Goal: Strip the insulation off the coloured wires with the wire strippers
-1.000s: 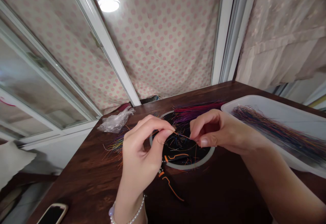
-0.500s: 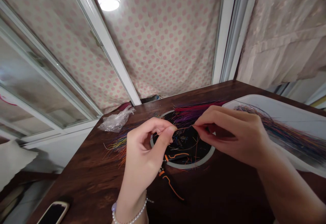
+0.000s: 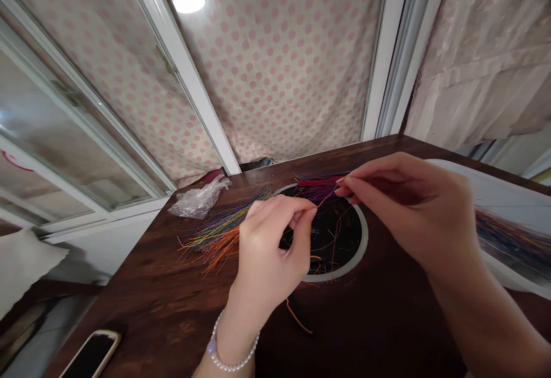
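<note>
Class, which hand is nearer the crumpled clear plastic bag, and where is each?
Left. The left hand is right of the crumpled clear plastic bag, apart from it; the right hand is much farther right, past the left hand.

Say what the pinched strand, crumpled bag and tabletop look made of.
Strand: perhaps coated wire, from its fine, coloured, slightly bent line; finish too small to judge. Bag: probably thin, glossy plastic, being see-through with bright creases. Tabletop: dark wood or printed laminate, smooth-looking, with streaky grain.
</note>
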Available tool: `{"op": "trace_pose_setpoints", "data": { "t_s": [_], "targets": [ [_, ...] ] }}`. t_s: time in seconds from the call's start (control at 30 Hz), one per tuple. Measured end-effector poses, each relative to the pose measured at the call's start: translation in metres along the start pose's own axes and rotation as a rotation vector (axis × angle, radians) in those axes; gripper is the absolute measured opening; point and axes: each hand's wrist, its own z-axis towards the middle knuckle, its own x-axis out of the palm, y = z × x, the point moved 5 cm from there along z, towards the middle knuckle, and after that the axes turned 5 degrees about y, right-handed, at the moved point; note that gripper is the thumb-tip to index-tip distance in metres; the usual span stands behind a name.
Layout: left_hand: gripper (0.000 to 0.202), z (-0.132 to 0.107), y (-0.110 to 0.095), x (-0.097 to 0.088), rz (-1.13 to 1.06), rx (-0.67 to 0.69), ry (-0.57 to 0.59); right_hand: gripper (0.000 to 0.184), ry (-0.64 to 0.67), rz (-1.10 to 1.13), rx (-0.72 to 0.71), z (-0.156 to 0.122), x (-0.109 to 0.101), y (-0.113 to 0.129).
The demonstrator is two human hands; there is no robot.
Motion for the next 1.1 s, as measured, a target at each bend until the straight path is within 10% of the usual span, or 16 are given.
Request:
{"op": "trace_pose_setpoints", "data": {
  "t_s": [0.37,0.7,1.1],
  "targets": [
    [0.013,-0.003,-0.004,0.005,0.206,0.225,-0.036,0.017,0.13,0.326,0.286,0.01,0.001,-0.027],
    [0.015,-0.004,-0.009,0.004,0.216,0.29,-0.062,0.018,0.091,0.362,0.211,0.01,0.0,-0.027],
    [0.013,-0.007,0.005,-0.011,-0.211,-0.151,-0.193,0.026,0.079,0.231,-0.029,0.001,0.007,-0.005]
  ]
}}
